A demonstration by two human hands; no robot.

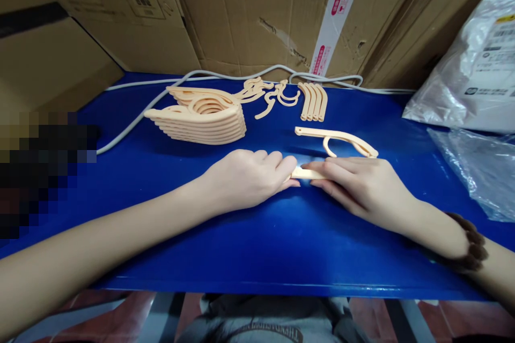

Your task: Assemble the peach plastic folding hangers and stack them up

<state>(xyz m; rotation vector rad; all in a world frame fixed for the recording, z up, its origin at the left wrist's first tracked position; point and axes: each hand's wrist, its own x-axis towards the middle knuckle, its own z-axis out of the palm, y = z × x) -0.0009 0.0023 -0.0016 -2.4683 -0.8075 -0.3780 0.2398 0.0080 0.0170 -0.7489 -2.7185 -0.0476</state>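
The left hand [257,177] grips one end of a pale bar [304,173] above the blue surface [257,246]; the right hand [358,182] pinches the other. A stack of folded pieces [211,133] looks done; four loose bars [313,103] and some hooks [253,87] seem left (the carton's [249,16] print is too blurred to read).

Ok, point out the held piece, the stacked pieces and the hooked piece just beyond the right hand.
Held piece [307,173]: head view, on its short exposed stretch.
Stacked pieces [207,127]: head view, on the front edges.
Hooked piece [333,133]: head view, on its long bar.
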